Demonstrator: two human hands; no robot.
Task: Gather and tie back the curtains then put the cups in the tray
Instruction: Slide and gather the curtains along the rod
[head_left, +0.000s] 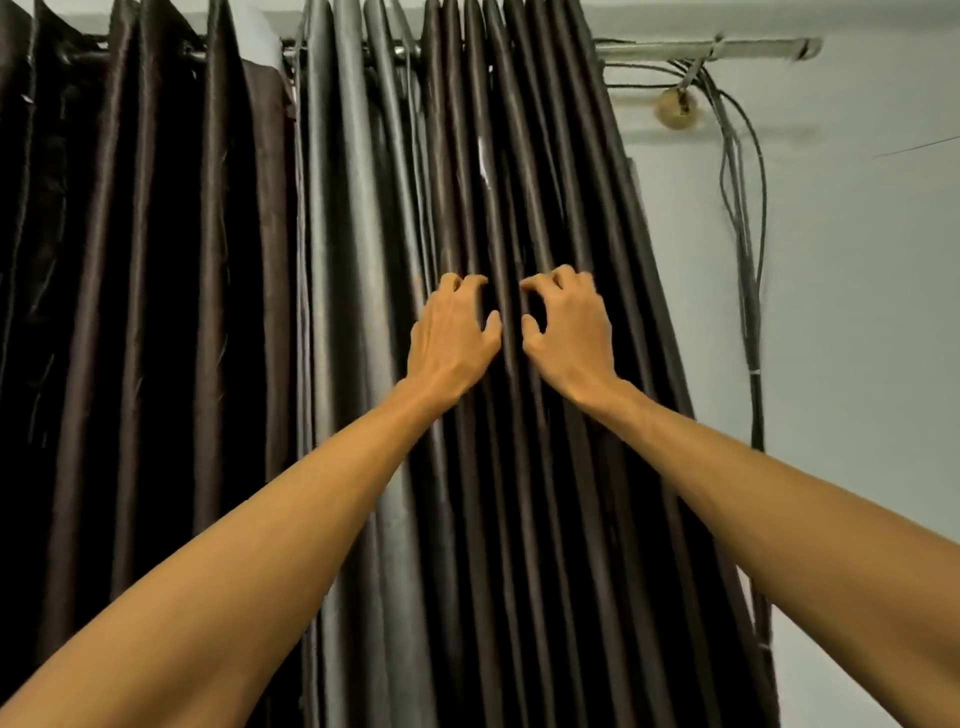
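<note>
**Both hands set on the pleats of the right-hand curtain**

Location of the task's thing: a dark glossy pleated curtain (519, 156) hangs full length from a thin metal curtain rod (400, 51) near the top of the view. Its folds are bunched close together and slope down towards the lower right. The folds on its left side (353, 208) catch the light and read as grey. A second dark brown satin curtain (130, 260) hangs just beside it on the left, spread in wider pleats.

Left hand (452, 332): arm stretched forward, back of the hand towards the camera. The fingers (462, 283) are curled tight into the pleats and the thumb is set apart on the inner side, so that the hand grips a fold.

Right hand (569, 332): placed at the same height, near the left hand, with a narrow strip of pleats between the two thumbs. Its fingers (540, 283) are likewise hooked round a fold, and it holds the fabric.

Surroundings: a pale painted wall (857, 312) lies to the right of the curtain. A bundle of dark cables (748, 260) runs down it from a grey horizontal trunking strip (701, 49). A small round yellowish wall fitting (675, 108) sits just below that strip
</note>
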